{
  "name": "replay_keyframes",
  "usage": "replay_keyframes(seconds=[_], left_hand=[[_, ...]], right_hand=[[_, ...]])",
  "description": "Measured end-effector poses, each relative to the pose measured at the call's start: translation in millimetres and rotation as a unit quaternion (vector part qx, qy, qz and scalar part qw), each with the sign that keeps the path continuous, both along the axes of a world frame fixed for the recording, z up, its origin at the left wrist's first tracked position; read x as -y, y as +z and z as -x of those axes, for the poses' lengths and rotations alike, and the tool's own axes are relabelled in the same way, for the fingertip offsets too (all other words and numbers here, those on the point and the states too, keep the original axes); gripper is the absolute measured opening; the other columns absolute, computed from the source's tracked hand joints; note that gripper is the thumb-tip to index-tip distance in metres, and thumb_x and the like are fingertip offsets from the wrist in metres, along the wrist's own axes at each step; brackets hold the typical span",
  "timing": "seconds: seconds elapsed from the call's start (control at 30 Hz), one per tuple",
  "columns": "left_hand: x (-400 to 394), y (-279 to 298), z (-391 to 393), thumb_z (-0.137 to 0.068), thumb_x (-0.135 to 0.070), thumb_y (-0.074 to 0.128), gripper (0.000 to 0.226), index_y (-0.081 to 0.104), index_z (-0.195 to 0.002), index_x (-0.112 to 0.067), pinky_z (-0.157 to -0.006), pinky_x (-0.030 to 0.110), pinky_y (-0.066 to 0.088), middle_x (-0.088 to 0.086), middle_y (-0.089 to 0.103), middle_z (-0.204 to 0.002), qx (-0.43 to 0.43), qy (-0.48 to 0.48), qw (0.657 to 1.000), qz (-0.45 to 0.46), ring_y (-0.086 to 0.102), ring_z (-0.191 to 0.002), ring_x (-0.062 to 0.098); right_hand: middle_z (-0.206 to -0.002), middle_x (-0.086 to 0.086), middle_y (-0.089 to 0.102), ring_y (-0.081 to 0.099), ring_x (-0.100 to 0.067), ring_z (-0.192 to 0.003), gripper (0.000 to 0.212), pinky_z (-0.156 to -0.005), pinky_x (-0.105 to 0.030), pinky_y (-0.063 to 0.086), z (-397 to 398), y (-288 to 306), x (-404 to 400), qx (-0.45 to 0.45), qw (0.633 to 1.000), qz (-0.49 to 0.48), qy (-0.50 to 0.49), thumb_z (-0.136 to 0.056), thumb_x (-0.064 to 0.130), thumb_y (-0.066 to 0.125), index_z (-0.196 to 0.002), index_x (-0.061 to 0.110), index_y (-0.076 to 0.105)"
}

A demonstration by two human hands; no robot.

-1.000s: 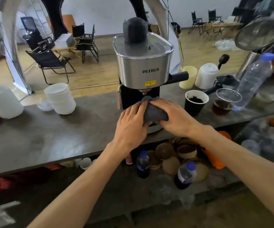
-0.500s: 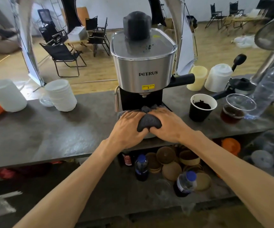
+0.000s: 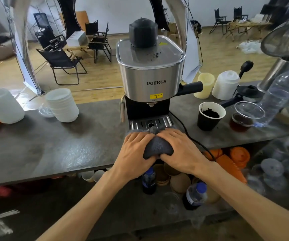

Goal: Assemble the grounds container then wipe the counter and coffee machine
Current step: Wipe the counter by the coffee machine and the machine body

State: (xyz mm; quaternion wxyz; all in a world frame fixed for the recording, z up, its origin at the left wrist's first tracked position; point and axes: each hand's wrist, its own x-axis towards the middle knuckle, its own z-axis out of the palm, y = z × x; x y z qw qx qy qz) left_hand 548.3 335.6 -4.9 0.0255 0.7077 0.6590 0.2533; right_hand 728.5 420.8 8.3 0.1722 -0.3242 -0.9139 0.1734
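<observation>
Both hands, the left hand (image 3: 135, 150) and the right hand (image 3: 178, 150), are pressed closed on a grey cloth (image 3: 157, 147) at the near edge of the coffee machine (image 3: 150, 80) drip tray (image 3: 150, 123). It is judged soft and light (easily bunched), best gripped by its folded middle.

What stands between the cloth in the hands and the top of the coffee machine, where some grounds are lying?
Nothing visible does. Both the left hand and the right hand press the cloth at the front of the drip tray. The machine front above is bare, and the specks on the top lie beside the black knob.
</observation>
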Motion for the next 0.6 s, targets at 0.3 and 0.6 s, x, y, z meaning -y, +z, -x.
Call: replay_keyframes(seconds=[0.3,0.6], left_hand=[[-39.4,45.1,5.6,-0.08,-0.042,0.066,0.059,0.052,-0.135,-0.026,-0.094,0.041,0.047,-0.001,0.064,-0.125,0.002,0.019,1.0,0.007,0.059,-0.112,0.022],[-23.7,9.9,-3.8,-0.081,-0.039,0.064,0.053,0.053,-0.131,-0.026,-0.105,0.027,0.032,-0.005,0.062,-0.126,0.012,0.016,1.0,-0.013,0.052,-0.118,0.014]], right_hand=[[-0.113,0.007,0.069,0.063,-0.011,-0.102,0.053,-0.086,-0.026,0.048,13.7,50.9,-41.0,-0.004,0.998,0.055,-0.007,-0.074,0.028,0.073,-0.126,0.027,0.06],[-0.114,0.002,0.067,0.059,-0.017,-0.106,0.054,-0.092,-0.032,0.048,9.7,10.2,-12.2,-0.029,0.997,-0.009,-0.072,-0.073,0.043,0.06,-0.123,0.024,0.06]])
